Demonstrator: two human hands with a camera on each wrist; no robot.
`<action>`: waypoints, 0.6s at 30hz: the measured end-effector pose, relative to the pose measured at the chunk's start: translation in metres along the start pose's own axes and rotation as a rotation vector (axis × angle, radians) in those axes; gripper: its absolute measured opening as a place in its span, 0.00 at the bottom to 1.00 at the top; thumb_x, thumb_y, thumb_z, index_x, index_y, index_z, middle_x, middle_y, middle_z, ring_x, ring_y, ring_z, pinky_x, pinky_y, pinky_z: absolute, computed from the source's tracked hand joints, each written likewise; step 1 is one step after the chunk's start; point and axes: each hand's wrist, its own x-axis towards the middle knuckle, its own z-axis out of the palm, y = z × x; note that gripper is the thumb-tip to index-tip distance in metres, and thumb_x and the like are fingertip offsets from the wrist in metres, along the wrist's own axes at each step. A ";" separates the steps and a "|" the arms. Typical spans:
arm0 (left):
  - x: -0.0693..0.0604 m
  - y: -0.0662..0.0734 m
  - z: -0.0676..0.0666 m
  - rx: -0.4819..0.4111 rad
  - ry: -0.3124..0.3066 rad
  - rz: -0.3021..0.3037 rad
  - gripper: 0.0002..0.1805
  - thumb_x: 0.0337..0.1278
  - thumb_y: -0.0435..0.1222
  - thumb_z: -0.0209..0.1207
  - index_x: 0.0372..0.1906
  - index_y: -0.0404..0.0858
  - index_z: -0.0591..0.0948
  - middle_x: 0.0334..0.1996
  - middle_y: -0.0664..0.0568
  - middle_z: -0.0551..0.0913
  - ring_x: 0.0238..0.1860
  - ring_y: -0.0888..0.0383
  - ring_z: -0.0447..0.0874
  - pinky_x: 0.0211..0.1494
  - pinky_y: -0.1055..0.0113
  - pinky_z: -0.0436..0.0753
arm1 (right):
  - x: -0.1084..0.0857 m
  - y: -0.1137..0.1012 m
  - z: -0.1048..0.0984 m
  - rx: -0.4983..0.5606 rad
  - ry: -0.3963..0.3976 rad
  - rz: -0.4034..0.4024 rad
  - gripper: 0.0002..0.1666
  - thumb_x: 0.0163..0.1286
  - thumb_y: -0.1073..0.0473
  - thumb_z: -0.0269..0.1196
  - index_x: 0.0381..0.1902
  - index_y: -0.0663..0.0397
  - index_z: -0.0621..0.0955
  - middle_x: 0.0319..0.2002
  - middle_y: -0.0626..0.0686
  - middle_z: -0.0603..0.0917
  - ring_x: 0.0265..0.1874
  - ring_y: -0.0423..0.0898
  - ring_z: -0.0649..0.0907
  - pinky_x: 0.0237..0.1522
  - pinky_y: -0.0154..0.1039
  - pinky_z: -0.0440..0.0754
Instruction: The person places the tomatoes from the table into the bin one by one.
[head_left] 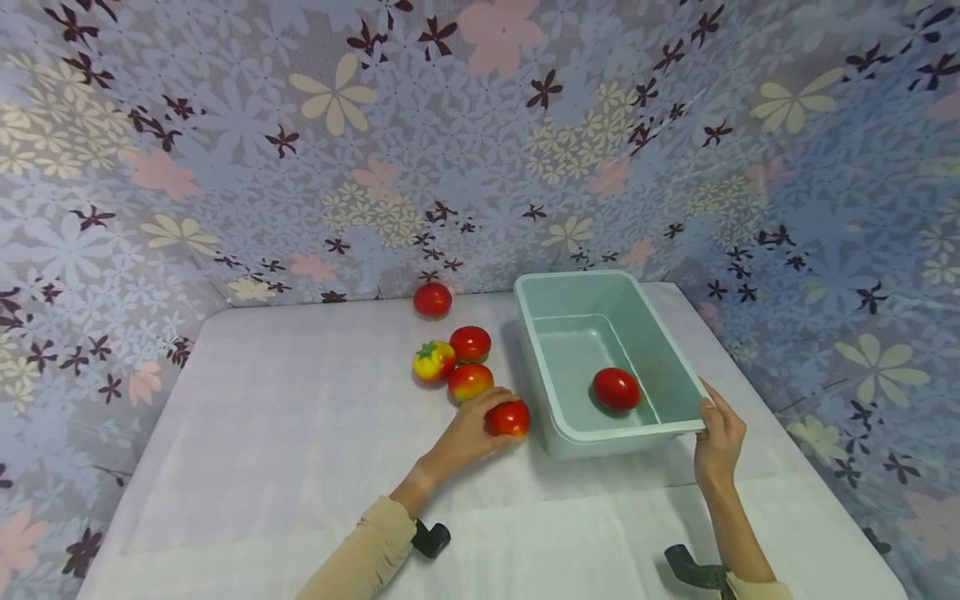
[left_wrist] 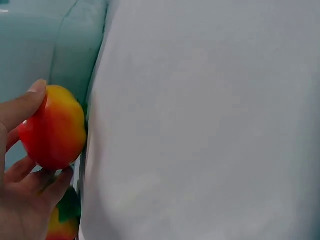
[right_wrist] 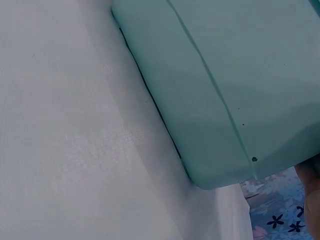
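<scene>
My left hand [head_left: 472, 432] holds a red and yellow tomato [head_left: 507, 418] just left of a pale green plastic bin [head_left: 558, 396]. In the left wrist view, thumb and fingers lie around that tomato [left_wrist: 55, 127], close to the bin's side wall [left_wrist: 75, 45]. At the bin's near right corner, my right hand [head_left: 720, 437] grips the rim. The right wrist view has the bin's outer wall [right_wrist: 215, 100] and only part of that hand [right_wrist: 310, 192]. One red tomato [head_left: 617, 389] lies inside the bin.
Beyond my left hand sit a red-yellow tomato [head_left: 470, 383], a yellow one with a green leafy top [head_left: 434, 362] and a red one [head_left: 471, 343]. Another red tomato [head_left: 432, 300] lies at the back edge of the white-covered table [head_left: 300, 433]. A flowered cloth [head_left: 450, 167] hangs behind.
</scene>
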 end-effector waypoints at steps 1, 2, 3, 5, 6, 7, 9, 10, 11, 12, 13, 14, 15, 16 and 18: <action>0.000 -0.001 -0.001 -0.013 0.005 0.006 0.30 0.52 0.37 0.70 0.61 0.40 0.76 0.60 0.49 0.77 0.62 0.51 0.73 0.66 0.51 0.75 | -0.001 0.000 0.000 0.004 0.003 0.001 0.22 0.71 0.67 0.46 0.56 0.74 0.77 0.44 0.49 0.88 0.36 0.39 0.86 0.33 0.26 0.84; -0.001 -0.002 -0.001 -0.027 0.010 0.011 0.29 0.51 0.37 0.70 0.60 0.40 0.76 0.59 0.49 0.77 0.62 0.51 0.74 0.66 0.51 0.76 | -0.001 0.000 0.000 0.007 0.007 0.002 0.22 0.71 0.67 0.46 0.56 0.72 0.78 0.43 0.49 0.88 0.36 0.39 0.86 0.33 0.26 0.84; -0.001 -0.003 -0.002 -0.042 0.012 0.008 0.30 0.51 0.37 0.71 0.60 0.40 0.76 0.58 0.50 0.78 0.62 0.52 0.74 0.66 0.51 0.76 | -0.002 0.000 0.000 0.015 0.009 0.002 0.22 0.71 0.67 0.46 0.55 0.71 0.79 0.43 0.49 0.88 0.36 0.39 0.86 0.34 0.26 0.84; -0.003 -0.006 -0.002 -0.056 0.015 0.003 0.30 0.50 0.37 0.71 0.60 0.40 0.76 0.58 0.51 0.78 0.61 0.52 0.74 0.66 0.52 0.75 | -0.003 0.001 0.000 0.030 0.016 0.002 0.21 0.70 0.68 0.46 0.54 0.69 0.80 0.43 0.50 0.88 0.36 0.39 0.86 0.34 0.26 0.84; -0.003 -0.007 -0.002 -0.060 0.014 -0.001 0.31 0.50 0.38 0.71 0.61 0.40 0.76 0.58 0.51 0.78 0.62 0.52 0.74 0.66 0.52 0.75 | -0.004 0.001 0.000 0.035 0.017 0.001 0.21 0.70 0.68 0.46 0.53 0.68 0.81 0.43 0.50 0.88 0.36 0.39 0.86 0.34 0.26 0.84; -0.004 -0.008 -0.002 -0.057 0.013 -0.002 0.31 0.50 0.38 0.71 0.61 0.40 0.75 0.59 0.51 0.78 0.62 0.52 0.74 0.66 0.52 0.75 | -0.004 0.001 0.000 0.038 0.018 -0.001 0.21 0.70 0.68 0.46 0.53 0.67 0.81 0.43 0.50 0.88 0.36 0.39 0.86 0.34 0.25 0.84; -0.004 -0.010 -0.002 -0.057 0.007 -0.008 0.32 0.50 0.38 0.71 0.62 0.40 0.75 0.60 0.51 0.77 0.63 0.52 0.73 0.67 0.52 0.74 | -0.004 0.001 0.001 0.045 0.019 -0.007 0.20 0.70 0.68 0.46 0.52 0.67 0.82 0.43 0.50 0.88 0.36 0.39 0.86 0.35 0.25 0.84; -0.005 -0.010 -0.002 -0.056 0.003 -0.009 0.32 0.51 0.39 0.71 0.62 0.40 0.75 0.61 0.51 0.77 0.64 0.52 0.72 0.68 0.52 0.74 | -0.004 0.001 0.001 0.045 0.019 -0.011 0.20 0.70 0.68 0.46 0.52 0.67 0.82 0.43 0.50 0.88 0.36 0.40 0.86 0.35 0.25 0.84; -0.005 -0.010 -0.002 -0.056 0.001 -0.012 0.32 0.51 0.39 0.71 0.63 0.41 0.74 0.61 0.51 0.77 0.64 0.52 0.72 0.68 0.52 0.73 | -0.003 0.001 0.002 0.046 0.020 -0.014 0.20 0.70 0.68 0.46 0.52 0.67 0.82 0.43 0.50 0.88 0.36 0.40 0.86 0.35 0.26 0.84; -0.005 -0.010 -0.002 -0.059 -0.001 -0.015 0.32 0.51 0.39 0.71 0.63 0.41 0.74 0.62 0.50 0.76 0.65 0.52 0.72 0.69 0.52 0.73 | -0.003 0.001 0.002 0.046 0.020 -0.016 0.20 0.70 0.68 0.46 0.52 0.67 0.81 0.42 0.50 0.88 0.36 0.40 0.86 0.35 0.26 0.84; -0.004 -0.010 -0.002 -0.061 0.002 -0.012 0.32 0.52 0.39 0.70 0.64 0.41 0.74 0.62 0.50 0.76 0.65 0.52 0.72 0.69 0.52 0.72 | -0.002 0.001 0.002 0.048 0.021 -0.016 0.21 0.70 0.68 0.46 0.52 0.68 0.81 0.42 0.51 0.88 0.36 0.40 0.86 0.35 0.26 0.84; -0.004 -0.010 -0.002 -0.067 0.002 -0.015 0.32 0.52 0.39 0.70 0.64 0.42 0.74 0.62 0.51 0.76 0.65 0.53 0.72 0.70 0.52 0.72 | -0.002 0.001 0.003 0.045 0.023 -0.014 0.21 0.70 0.68 0.46 0.53 0.68 0.81 0.42 0.50 0.88 0.36 0.40 0.86 0.35 0.26 0.84; -0.004 -0.010 -0.002 -0.071 0.004 -0.018 0.32 0.52 0.38 0.70 0.64 0.42 0.74 0.62 0.51 0.77 0.65 0.53 0.72 0.70 0.53 0.71 | -0.001 0.001 0.003 0.037 0.025 -0.010 0.21 0.71 0.68 0.46 0.53 0.69 0.80 0.42 0.50 0.88 0.36 0.40 0.86 0.36 0.26 0.84; -0.005 -0.010 -0.002 -0.073 0.004 -0.022 0.32 0.53 0.38 0.70 0.64 0.41 0.74 0.62 0.51 0.77 0.65 0.53 0.72 0.70 0.53 0.71 | -0.001 0.000 0.003 0.026 0.028 -0.006 0.21 0.71 0.68 0.45 0.54 0.71 0.80 0.43 0.50 0.88 0.37 0.40 0.86 0.36 0.26 0.84; -0.005 -0.010 -0.002 -0.085 0.006 -0.036 0.32 0.52 0.38 0.70 0.64 0.41 0.74 0.62 0.51 0.77 0.65 0.54 0.72 0.70 0.54 0.71 | -0.002 -0.001 0.003 -0.028 0.037 0.003 0.22 0.71 0.67 0.45 0.56 0.74 0.78 0.43 0.48 0.88 0.38 0.39 0.86 0.37 0.25 0.83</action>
